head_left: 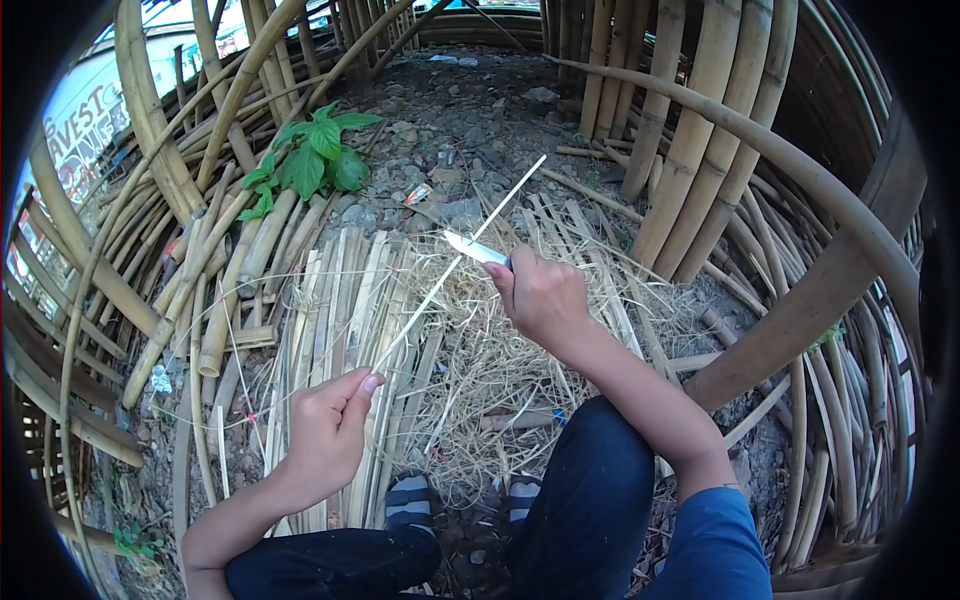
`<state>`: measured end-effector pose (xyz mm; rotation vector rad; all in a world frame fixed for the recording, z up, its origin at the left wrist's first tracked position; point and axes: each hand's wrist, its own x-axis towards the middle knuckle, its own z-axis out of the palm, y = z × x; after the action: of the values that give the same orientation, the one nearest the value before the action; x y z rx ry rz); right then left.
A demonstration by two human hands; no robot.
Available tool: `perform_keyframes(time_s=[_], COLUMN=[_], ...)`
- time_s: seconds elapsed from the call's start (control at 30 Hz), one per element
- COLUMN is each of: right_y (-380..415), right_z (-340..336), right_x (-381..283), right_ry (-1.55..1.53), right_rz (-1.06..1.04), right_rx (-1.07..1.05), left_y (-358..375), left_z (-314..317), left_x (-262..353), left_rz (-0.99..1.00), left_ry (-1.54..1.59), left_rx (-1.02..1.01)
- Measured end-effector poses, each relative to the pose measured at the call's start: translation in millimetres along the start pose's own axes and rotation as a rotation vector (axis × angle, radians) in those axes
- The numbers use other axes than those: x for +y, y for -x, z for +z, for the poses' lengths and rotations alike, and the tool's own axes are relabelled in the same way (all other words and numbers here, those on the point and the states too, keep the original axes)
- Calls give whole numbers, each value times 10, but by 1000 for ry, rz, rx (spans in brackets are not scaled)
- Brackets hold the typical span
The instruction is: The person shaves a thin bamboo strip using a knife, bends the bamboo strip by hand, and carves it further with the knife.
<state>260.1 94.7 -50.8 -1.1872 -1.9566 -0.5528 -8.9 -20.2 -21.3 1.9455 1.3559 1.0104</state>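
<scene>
Outdoors: thin pale bamboo strip point(455, 265) pinched in closed left hand point(325, 435), slanting up past fisted right hand point(540, 295) gripping short steel-bladed knife point(476, 249), blade against strip; dry pale shavings point(500, 370) heaped below both hands.

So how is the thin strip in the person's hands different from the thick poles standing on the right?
The strip is slender, pale and flat-looking; the poles are thick, round and tan. The strip is held slanted between the left hand and the knife in the right hand; the poles lean upright, untouched. Both look like bamboo.
</scene>
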Motion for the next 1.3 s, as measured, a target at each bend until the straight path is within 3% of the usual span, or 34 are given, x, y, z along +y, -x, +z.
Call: perform_keyframes(time_s=[0.33, 0.4, 0.57, 0.63, 0.77, 0.83, 0.87, 0.97, 1.03, 1.1, 1.17, 1.23, 1.3], right_y=[0, -7, 68, 38, 89, 65, 122, 153, 139, 40, 5, 0, -3], right_z=[59, 63, 42, 67, 10, 15, 18, 72, -24, -80, -111, -61, -73], right_x=[114, 168, 272, 349, 421, 451, 536, 710, 484, 172, -161, -413, -621], right_ry=[52, 100, 117, 154, 165, 177, 176, 194, -36, -126, -249, -383, -387], right_rz=[40, 161, 72, 207, 223, 437, 438, 561, 575, 519, 244, 9, -65], right_rx=[-37, -54, -41, -45, -142, -185, -185, -135, -108, -134, -242, -158, -196], left_y=[157, 217, 347, 377, 430, 463, 479, 471, 431, 330, 198, 99, 3], left_z=[-178, -204, -294, -343, -416, -431, -466, -599, -617, -592, -493, -406, -361], left_x=[-40, -69, -115, -132, -179, -183, -207, -294, -365, -328, -183, -117, -63], left_rz=[14, 1, -45, -48, -83, -224, -224, -266, -362, -390, -475, -485, -486], left_ry=[-118, -108, -99, -132, -126, -56, -56, -38, 105, 151, 350, 425, 495], left_rx=[18, 16, 3, -7, -43, -62, -63, 39, -44, -112, -234, -247, -263])
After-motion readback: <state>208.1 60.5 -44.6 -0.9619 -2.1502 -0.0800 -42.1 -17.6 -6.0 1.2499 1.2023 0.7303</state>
